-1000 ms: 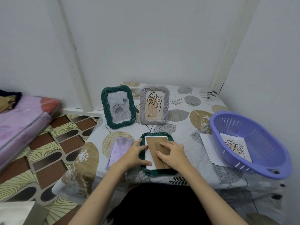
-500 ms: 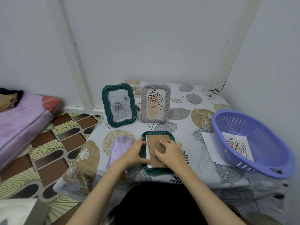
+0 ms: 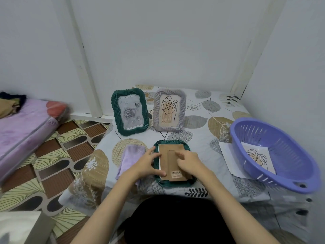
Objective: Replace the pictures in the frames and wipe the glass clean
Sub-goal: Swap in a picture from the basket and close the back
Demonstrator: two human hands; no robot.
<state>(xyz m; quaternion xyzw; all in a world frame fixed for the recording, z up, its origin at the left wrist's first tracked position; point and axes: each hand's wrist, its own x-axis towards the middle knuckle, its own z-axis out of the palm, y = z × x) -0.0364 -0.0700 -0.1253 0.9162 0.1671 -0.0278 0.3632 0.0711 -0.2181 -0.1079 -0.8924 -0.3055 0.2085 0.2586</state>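
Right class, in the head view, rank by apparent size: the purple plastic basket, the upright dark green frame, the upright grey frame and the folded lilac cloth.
1. Purple plastic basket
2. Upright dark green frame and upright grey frame: too alike to rank
3. Folded lilac cloth, partly hidden by the left hand

Both hands (image 3: 146, 164) (image 3: 189, 162) forward, fingers spread
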